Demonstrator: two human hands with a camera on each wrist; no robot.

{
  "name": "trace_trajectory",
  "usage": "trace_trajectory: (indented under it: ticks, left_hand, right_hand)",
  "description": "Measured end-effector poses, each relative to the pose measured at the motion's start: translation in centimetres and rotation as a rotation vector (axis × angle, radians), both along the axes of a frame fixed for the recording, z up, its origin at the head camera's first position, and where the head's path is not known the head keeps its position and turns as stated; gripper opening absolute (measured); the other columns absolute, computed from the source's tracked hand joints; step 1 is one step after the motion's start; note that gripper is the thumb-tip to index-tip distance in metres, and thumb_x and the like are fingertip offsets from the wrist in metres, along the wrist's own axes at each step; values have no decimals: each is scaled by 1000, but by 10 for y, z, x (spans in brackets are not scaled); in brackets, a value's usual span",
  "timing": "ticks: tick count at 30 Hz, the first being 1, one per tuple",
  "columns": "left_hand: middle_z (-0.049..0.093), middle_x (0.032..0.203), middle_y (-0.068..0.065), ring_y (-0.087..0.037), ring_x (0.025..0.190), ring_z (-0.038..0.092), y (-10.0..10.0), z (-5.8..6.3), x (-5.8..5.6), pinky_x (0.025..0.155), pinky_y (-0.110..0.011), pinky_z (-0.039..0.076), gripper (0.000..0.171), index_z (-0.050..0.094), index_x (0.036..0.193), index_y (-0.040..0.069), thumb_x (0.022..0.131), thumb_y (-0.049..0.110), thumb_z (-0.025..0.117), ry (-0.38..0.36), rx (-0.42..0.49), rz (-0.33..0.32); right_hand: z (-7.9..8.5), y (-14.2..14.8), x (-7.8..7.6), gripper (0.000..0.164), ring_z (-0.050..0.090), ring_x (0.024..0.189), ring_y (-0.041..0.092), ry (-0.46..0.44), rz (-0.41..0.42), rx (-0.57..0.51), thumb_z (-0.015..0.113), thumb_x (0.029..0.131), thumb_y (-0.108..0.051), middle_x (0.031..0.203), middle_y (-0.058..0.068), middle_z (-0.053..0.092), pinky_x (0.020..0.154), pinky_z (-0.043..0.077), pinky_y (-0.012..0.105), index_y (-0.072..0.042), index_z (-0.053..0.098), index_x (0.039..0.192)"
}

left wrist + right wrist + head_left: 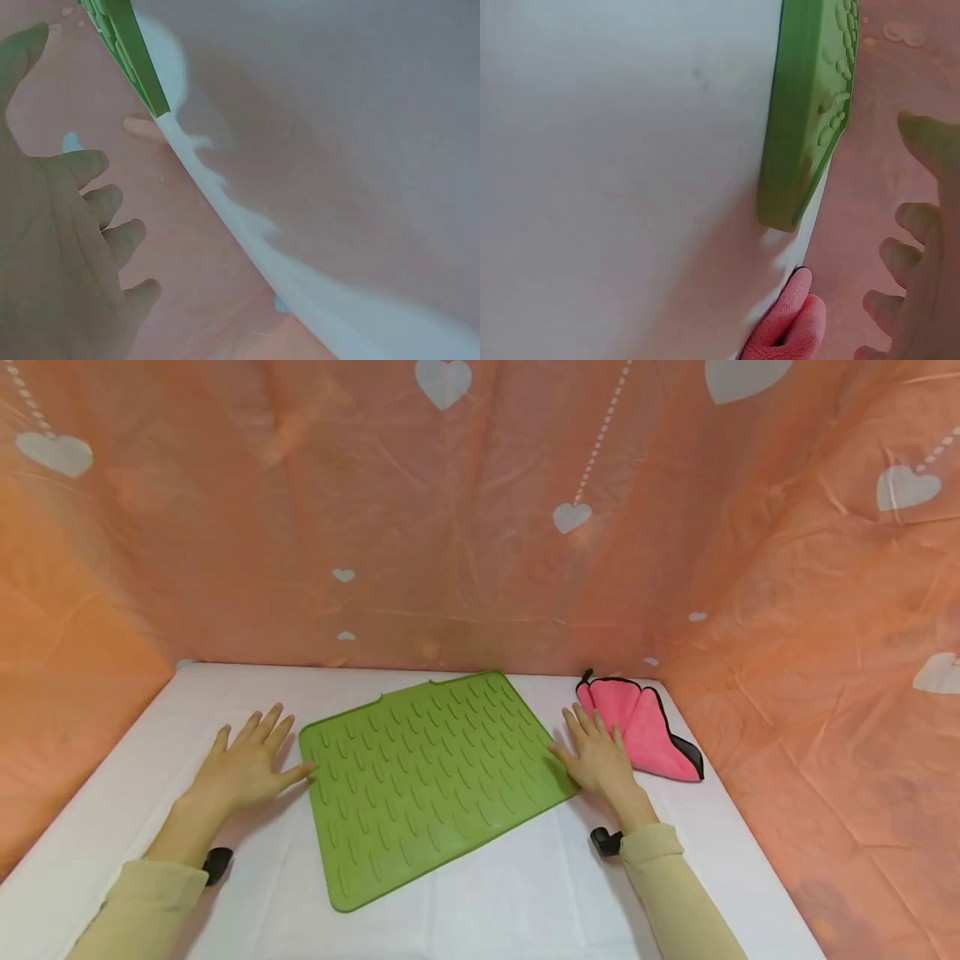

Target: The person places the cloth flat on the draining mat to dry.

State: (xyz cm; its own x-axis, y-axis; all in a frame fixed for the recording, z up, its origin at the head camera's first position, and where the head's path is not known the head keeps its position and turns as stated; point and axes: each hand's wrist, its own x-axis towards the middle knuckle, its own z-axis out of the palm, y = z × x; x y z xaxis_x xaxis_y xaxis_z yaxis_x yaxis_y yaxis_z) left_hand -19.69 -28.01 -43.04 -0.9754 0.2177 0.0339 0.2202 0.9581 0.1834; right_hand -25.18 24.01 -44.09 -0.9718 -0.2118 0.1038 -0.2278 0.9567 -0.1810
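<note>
A green ridged rubber mat lies turned at an angle on the white table. My left hand is off its left side, fingers spread and thumb tip by the mat's edge. In the left wrist view the hand casts a shadow on the table and holds nothing. Over the mat's right corner, my right hand is spread too, between the mat and a folded pink cloth with black trim. The right wrist view shows that hand raised above the table, its fingers around nothing.
The white table runs back to an orange curtain with pale hearts. More curtain closes off the right side, and another stretch the left. A black wrist device sits at the left cuff, another at the right.
</note>
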Motion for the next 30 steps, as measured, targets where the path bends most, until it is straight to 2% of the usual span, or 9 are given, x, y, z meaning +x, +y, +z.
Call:
trace_trajectory:
  ticks: [11, 19, 26, 30]
  left_hand:
    - [19, 168, -29, -57, 148, 22, 4, 1, 12, 114, -78, 13, 100, 29, 160, -5, 97, 68, 56, 31, -17, -30]
    - [22, 169, -24, -53, 149, 25, 6, -2, 33, 115, -76, 15, 99, 31, 160, -3, 94, 65, 63, 48, -21, -89]
    - [23, 169, -21, -52, 149, 27, 6, -2, 48, 116, -74, 15, 98, 36, 159, -2, 92, 63, 67, 59, 1, -131]
    - [26, 168, -20, -51, 148, 30, 9, -3, 55, 116, -74, 18, 98, 39, 158, -2, 91, 63, 69, 65, -2, -162]
  right_hand:
    - [1, 0, 11, 76, 24, 154, 47, 33, 24, -8, 55, 104, -50, 169, 16, 27, 122, 13, 69, -8, 33, 163]
    - [3, 4, 16, 76, 22, 154, 47, 67, 37, -59, 60, 103, -46, 170, 17, 26, 121, 14, 70, -7, 32, 163]
    - [11, 23, 4, 78, 21, 154, 48, 78, 33, -94, 59, 104, -41, 170, 18, 23, 120, 14, 72, -10, 24, 166]
    - [14, 39, -5, 77, 21, 153, 50, 72, 28, -71, 59, 104, -40, 169, 21, 24, 120, 13, 72, -8, 25, 166]
